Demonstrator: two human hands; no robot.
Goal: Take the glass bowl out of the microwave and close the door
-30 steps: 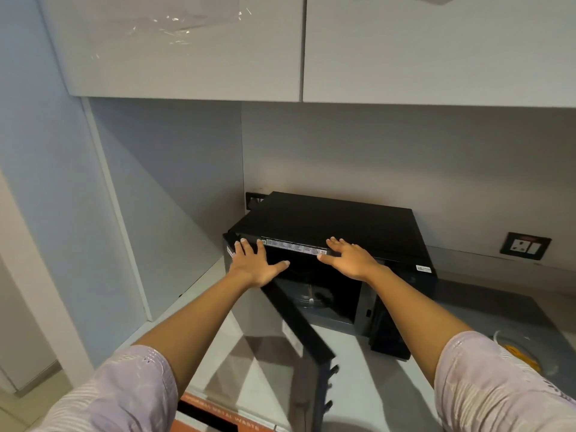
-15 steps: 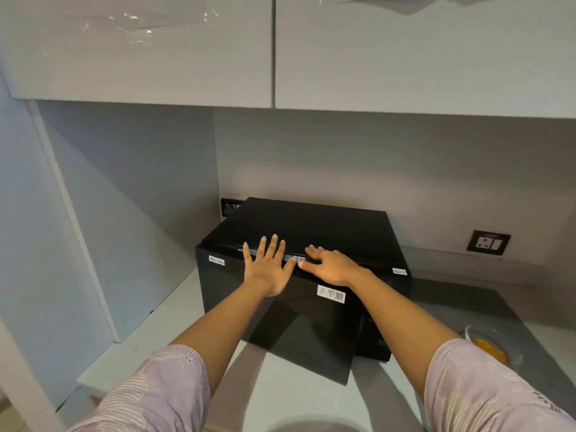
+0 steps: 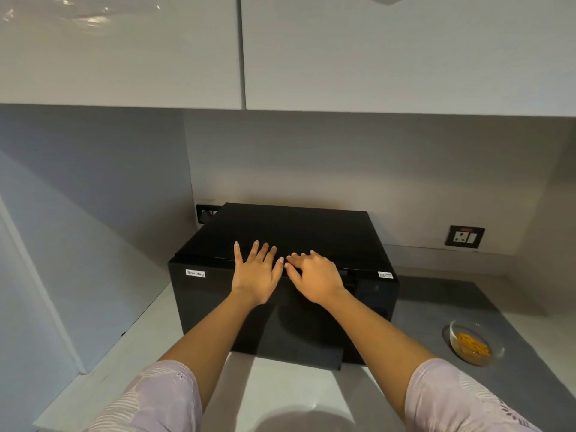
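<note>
Both hands flat, fingers spread, gripping nothing: left hand and right hand press the microwave door's top edge. Door looks shut. Glass bowl sits on the surface, right of microwave.

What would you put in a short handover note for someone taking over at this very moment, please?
Left hand: open, flat against the top edge of the microwave door.
Right hand: open, fingers spread, pressing the same edge beside it.
Glass bowl: out, on the counter right of the microwave, with orange food inside.
Done: bowl removed; door looks shut or very nearly.
Left: confirm it has latched, then take both hands off.
</note>
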